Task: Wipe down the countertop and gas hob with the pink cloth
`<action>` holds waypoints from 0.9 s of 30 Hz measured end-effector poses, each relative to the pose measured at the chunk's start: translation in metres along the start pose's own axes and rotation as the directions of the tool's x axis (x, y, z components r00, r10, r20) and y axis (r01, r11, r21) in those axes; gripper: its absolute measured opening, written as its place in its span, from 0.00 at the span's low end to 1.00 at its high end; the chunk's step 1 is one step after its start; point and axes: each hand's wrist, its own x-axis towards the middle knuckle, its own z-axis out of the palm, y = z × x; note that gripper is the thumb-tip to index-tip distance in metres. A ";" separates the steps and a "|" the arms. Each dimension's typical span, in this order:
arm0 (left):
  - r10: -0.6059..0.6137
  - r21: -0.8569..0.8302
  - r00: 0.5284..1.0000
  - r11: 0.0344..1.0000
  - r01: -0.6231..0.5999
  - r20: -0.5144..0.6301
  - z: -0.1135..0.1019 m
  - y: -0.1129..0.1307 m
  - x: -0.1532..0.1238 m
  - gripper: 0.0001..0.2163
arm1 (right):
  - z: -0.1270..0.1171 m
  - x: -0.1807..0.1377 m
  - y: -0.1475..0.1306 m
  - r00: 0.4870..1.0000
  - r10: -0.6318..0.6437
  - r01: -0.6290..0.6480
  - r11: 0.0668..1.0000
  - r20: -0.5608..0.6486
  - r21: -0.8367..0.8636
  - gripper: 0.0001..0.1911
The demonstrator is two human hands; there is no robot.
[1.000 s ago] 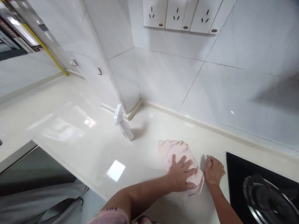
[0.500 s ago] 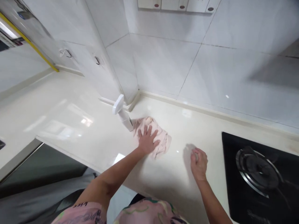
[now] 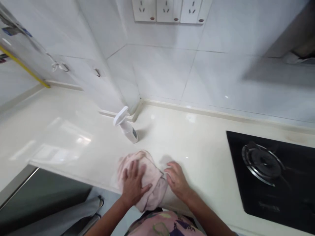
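Counter (image 3: 197,147) front edge — left hand (image 3: 133,186), fingers spread, presses pink cloth (image 3: 154,186); right hand (image 3: 177,181) empty, half-curled, alongside. Wiping judged midway.

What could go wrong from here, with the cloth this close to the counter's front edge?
1. The pink cloth under the flat left hand seems to reach the front edge of the counter; it might slip off.
2. The white bottle stands just behind the cloth; a forward sweep could topple it.
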 end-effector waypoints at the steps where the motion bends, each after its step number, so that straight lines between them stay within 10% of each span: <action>1: -0.044 0.046 0.999 0.998 0.045 -0.023 -0.001 -0.009 0.000 0.39 | 0.006 0.007 -0.007 0.999 -0.035 0.034 0.999 0.024 0.026 0.15; 6: -0.072 0.150 0.996 0.986 0.078 -0.043 -0.001 -0.023 0.003 0.31 | -0.003 0.001 0.001 1.000 0.018 -0.017 0.998 -0.009 0.062 0.16; 12: -0.030 0.058 0.998 0.998 0.033 -0.060 0.010 0.037 0.039 0.33 | -0.059 -0.064 0.035 0.942 0.311 -0.294 0.946 -0.125 0.134 0.16; 27: 0.315 -0.243 0.942 0.928 -0.281 0.113 0.021 0.396 0.331 0.32 | -0.199 -0.162 0.099 0.873 0.451 -0.437 0.892 -0.183 0.115 0.12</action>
